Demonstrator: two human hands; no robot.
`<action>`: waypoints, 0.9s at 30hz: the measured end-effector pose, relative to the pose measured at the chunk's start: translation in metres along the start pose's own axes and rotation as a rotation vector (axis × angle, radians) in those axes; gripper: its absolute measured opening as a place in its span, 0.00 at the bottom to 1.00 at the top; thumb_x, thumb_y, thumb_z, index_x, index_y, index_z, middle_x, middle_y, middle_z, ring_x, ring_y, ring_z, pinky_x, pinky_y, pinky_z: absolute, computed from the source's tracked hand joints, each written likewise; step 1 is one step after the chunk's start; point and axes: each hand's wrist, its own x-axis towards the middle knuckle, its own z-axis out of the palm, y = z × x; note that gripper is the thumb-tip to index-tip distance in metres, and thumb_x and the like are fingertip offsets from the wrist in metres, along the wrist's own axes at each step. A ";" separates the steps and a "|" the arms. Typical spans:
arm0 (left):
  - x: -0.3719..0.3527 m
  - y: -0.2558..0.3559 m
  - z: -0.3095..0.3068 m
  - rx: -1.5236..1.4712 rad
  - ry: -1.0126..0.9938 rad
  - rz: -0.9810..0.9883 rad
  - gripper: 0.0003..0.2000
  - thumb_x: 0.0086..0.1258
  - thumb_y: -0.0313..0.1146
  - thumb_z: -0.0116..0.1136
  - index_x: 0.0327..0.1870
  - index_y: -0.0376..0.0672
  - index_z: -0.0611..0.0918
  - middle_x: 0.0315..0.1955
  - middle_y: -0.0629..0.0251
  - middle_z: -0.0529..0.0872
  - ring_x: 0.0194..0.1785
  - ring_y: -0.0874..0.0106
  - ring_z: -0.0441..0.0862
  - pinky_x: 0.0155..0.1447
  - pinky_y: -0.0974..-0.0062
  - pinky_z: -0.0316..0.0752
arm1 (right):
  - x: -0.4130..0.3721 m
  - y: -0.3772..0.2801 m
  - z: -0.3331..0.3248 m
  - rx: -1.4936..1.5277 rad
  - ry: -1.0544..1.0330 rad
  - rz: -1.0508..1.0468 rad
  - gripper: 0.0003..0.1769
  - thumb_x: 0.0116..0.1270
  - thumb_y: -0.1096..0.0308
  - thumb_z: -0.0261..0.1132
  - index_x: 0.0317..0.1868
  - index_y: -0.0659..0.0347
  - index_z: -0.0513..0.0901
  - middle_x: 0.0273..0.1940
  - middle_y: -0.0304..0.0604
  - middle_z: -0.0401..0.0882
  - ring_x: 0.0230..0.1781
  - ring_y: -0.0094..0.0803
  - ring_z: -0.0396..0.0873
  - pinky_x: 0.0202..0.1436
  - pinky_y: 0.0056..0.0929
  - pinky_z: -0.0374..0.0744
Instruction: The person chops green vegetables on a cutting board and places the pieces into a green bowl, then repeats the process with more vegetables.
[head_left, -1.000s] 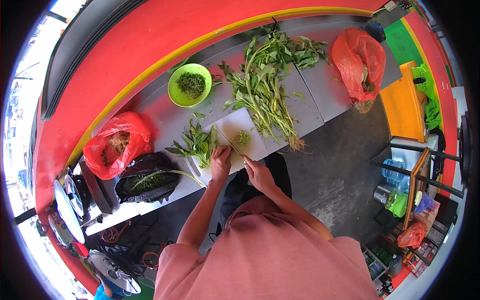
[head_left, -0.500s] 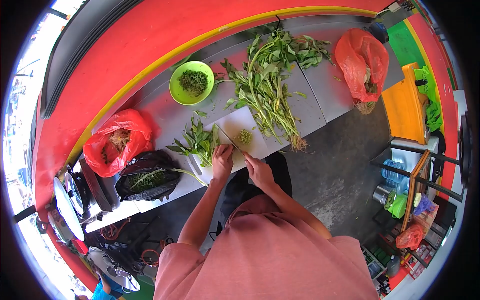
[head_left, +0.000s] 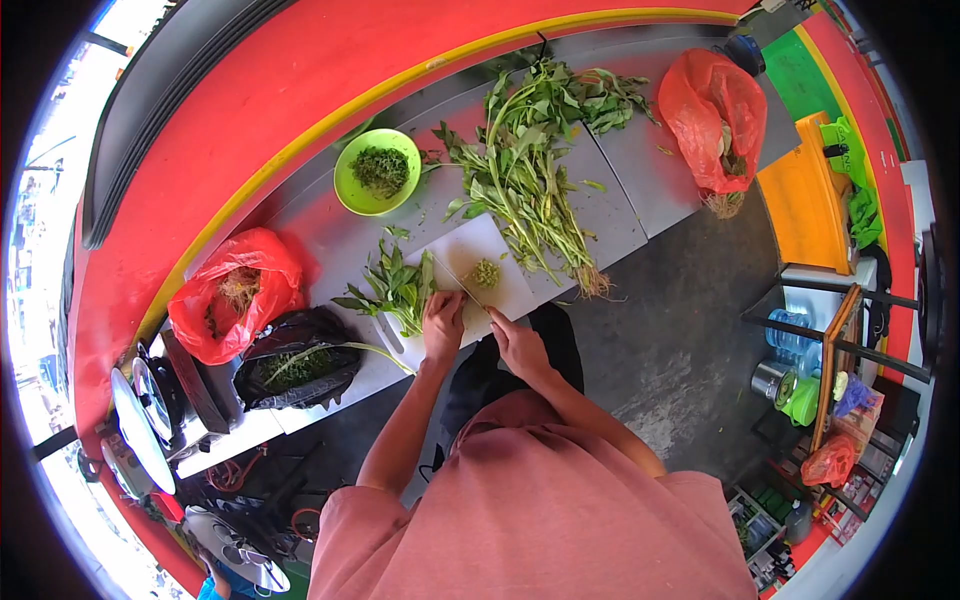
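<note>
My left hand [head_left: 443,322] is closed around the stem ends of a leafy green bunch [head_left: 395,290] on the white cutting board [head_left: 505,250]. My right hand [head_left: 512,338] grips the handle of a knife [head_left: 464,286], whose thin blade lies across the board close to my left fingers. Just beyond the blade is a small pile of chopped stems [head_left: 485,273]. A large bundle of leafy stems with roots [head_left: 535,185] lies past the board's right side. The green bowl [head_left: 377,172] holds chopped greens.
Left of the board are a black bag [head_left: 330,385] with greens and a red bag [head_left: 205,340] with roots. Another red bag [head_left: 705,95] lies at the table's right end. An orange chair [head_left: 795,205] stands beyond it. The metal table's edge [head_left: 648,238] runs near me.
The whole view has shifted slightly as the head turned. My hands remain at nearly the same place on the board, the left still on the bunch and the right on the knife.
</note>
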 end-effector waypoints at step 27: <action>-0.008 -0.005 0.004 0.016 -0.015 0.017 0.13 0.63 0.20 0.65 0.49 0.39 0.87 0.41 0.57 0.83 0.45 0.55 0.81 0.50 0.59 0.77 | -0.006 -0.001 0.011 -0.027 0.049 0.015 0.21 0.82 0.52 0.53 0.70 0.41 0.74 0.25 0.57 0.84 0.27 0.60 0.85 0.32 0.57 0.83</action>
